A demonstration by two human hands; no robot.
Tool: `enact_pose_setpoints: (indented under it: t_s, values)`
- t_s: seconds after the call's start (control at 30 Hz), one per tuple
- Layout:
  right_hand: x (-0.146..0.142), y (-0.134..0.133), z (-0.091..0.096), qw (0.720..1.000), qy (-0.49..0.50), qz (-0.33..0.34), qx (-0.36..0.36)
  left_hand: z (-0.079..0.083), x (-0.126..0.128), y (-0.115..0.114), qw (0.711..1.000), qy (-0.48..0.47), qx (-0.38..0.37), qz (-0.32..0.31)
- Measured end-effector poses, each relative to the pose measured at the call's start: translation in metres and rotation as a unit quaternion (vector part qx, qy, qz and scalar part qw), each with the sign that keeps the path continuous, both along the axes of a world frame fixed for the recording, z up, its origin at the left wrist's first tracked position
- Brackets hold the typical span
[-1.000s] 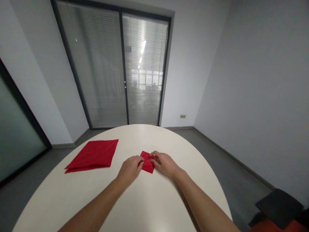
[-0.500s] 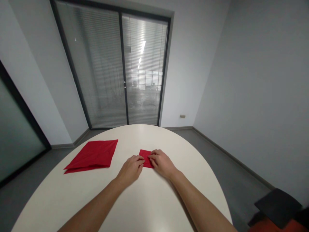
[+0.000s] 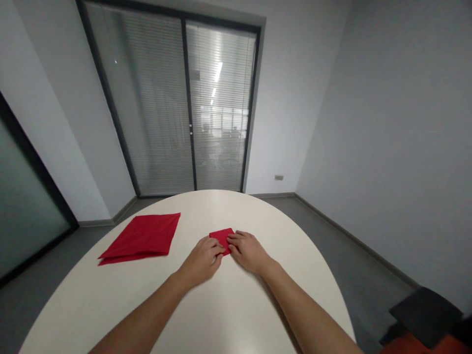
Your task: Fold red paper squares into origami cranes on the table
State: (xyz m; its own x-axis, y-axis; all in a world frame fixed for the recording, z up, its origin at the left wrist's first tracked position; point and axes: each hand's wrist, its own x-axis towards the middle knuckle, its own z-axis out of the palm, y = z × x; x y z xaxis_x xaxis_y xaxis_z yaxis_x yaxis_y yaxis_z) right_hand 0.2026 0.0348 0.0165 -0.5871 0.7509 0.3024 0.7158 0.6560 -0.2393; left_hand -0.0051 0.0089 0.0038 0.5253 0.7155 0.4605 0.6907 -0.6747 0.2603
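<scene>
A small red square (image 3: 224, 239), like folded cloth or paper, lies on the white round table (image 3: 228, 305) between my two hands. My left hand (image 3: 204, 255) has its fingers curled and pinched at the square's lower left edge. On the opposite side, my right hand (image 3: 248, 250) is closed over the square's right edge, fingers bent and thumb tucked close. Fingers cover parts of both edges. To the left of my hands rests a larger folded red cloth (image 3: 142, 236), its layers slightly parted along the near side; neither hand touches it.
Beyond the table stands a glass partition with blinds (image 3: 162, 108). A wall socket (image 3: 279, 177) sits low on the back wall. At the lower right is a dark chair part (image 3: 424, 314) with something orange-red beneath.
The small red square has turned a little, its upper left corner now farther left. My left hand has shifted slightly right and nearer me. The larger cloth stays put.
</scene>
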Motion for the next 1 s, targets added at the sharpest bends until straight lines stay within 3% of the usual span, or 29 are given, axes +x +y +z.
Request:
enact_pose_setpoints:
  t_s: [0.27,0.4,0.7,1.0]
  values:
    - [-0.009,-0.006,0.003,0.999,0.008,-0.054,-0.002,-0.003,-0.003,0.003,0.996,-0.064,-0.05,-0.025]
    - [-0.008,-0.004,-0.004,0.999,0.023,-0.043,-0.005,-0.007,-0.004,0.006,0.992,-0.104,-0.073,-0.022]
    - [0.001,-0.002,-0.005,1.0,0.005,0.014,-0.019,-0.013,-0.005,0.008,0.997,-0.061,-0.031,0.026]
    - [0.008,0.009,-0.017,0.999,0.005,0.003,-0.037,-0.007,-0.003,0.003,0.998,-0.035,-0.001,0.042]
